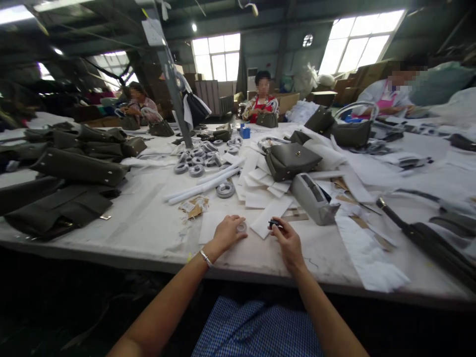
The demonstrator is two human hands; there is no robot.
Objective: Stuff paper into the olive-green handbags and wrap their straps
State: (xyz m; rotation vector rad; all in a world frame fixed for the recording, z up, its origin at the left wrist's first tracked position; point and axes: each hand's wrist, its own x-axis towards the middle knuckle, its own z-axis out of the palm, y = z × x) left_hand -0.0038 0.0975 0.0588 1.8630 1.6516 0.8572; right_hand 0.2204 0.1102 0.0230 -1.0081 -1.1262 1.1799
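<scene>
My left hand (227,232) rests on the white table (148,223) with its fingers curled around a small roll of clear tape (241,227). My right hand (285,239) pinches a small dark object (274,223) between thumb and fingers, too small to name. A white paper sheet (271,214) lies just beyond both hands. A grey tape dispenser (314,199) stands a little further right.
Dark olive handbags (80,168) are stacked at the left, and one handbag (292,159) sits mid-table. Several grey tape rolls (197,159) and white paper tubes (203,187) lie ahead. Bag straps (427,238) lie at right. Three other people sit along the far side.
</scene>
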